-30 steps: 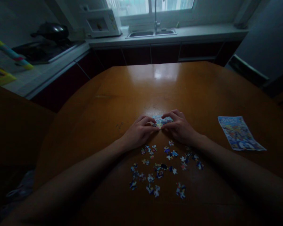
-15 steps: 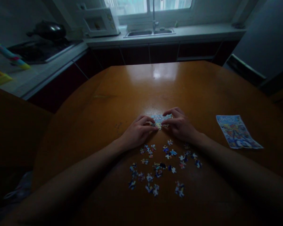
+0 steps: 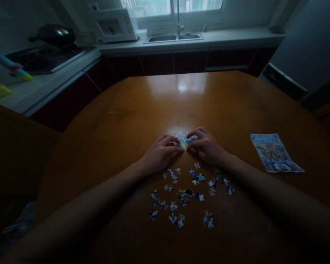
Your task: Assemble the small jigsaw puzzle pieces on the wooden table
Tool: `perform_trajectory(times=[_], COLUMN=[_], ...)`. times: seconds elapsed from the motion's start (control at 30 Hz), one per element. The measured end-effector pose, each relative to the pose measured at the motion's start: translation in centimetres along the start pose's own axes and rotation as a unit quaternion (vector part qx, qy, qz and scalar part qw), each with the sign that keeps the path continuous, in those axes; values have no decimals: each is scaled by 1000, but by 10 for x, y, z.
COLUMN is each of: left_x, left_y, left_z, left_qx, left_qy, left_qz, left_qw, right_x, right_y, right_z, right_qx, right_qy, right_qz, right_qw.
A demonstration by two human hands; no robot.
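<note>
A partly joined jigsaw puzzle (image 3: 183,140), pale blue with a yellowish near side, lies flat on the wooden table between my hands. At its left edge, my left hand (image 3: 161,152) has thumb and fingers curved onto the pieces. My right hand (image 3: 206,147) grips the right side, its thumb at the near edge and its fingers bent over the far part. The fingers cover both sides of the puzzle. Loose puzzle pieces (image 3: 184,201) lie scattered on the near side, several of them close below my wrists.
A colourful picture sheet (image 3: 275,153) lies to the right on the table (image 3: 159,106). Beyond the table runs a counter with a sink (image 3: 165,39) and a microwave (image 3: 114,27). A dark pan (image 3: 55,35) sits on the stove at the left.
My right hand has shifted slightly left, nearer my left hand, covering more of the puzzle's right side. My left hand and the loose pieces stay nearly as they were.
</note>
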State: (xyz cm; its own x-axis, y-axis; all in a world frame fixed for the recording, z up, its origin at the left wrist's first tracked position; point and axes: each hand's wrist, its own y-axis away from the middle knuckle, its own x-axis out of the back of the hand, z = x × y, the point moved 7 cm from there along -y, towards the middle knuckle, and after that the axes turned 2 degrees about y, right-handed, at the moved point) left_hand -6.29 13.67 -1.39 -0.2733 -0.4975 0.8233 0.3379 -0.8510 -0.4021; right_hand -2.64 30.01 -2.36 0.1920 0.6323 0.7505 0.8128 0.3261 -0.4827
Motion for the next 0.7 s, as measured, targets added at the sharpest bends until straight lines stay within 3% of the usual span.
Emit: perform_trajectory(times=[0.33,0.7], left_x=[4,7], left_y=[-2,-1], left_z=[3,1], left_qx=[27,15], left_qy=[15,29], left_qz=[10,37], left_qw=[999,999], right_x=[24,22], right_y=[2,3], right_z=[22,20], right_qx=[-108,-110], right_qy=[-55,-95], right_qz=[167,159], right_qw=[979,976])
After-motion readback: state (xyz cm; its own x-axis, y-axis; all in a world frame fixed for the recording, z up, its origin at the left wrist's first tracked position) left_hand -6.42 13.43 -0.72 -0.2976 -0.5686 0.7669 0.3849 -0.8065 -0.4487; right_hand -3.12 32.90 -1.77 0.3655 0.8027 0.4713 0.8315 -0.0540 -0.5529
